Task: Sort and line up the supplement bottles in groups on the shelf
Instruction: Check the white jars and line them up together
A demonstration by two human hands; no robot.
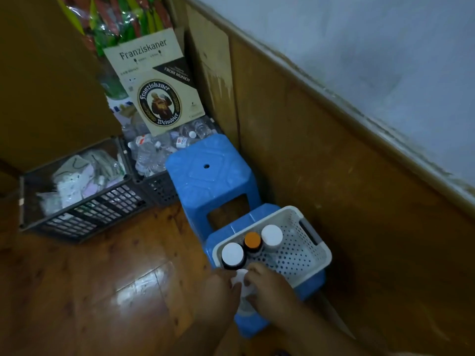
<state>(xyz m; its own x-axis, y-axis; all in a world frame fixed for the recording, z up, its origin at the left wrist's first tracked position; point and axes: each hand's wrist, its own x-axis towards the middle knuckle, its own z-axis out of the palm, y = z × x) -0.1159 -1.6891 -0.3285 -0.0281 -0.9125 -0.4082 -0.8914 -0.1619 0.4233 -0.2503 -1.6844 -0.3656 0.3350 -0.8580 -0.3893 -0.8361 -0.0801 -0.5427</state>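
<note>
A white perforated basket (305,255) sits on a low blue stool (312,285) by the wooden wall panel. Inside stand a dark bottle with a white cap (232,254), a bottle with an orange cap (252,240) and a white-capped white bottle (272,235). At the basket's near edge both hands hold a white bottle (241,283): my left hand (218,291) grips it from the left, my right hand (267,283) from the right. Most of that bottle is hidden by the fingers. No shelf is in view.
A taller blue stool (208,176) stands behind the basket. Two dark crates sit at the left: one (84,214) with papers and bags, one (159,187) with empty clear plastic bottles. A Franziskaner carton (154,83) leans against the wall. The floor is glossy wood (102,291).
</note>
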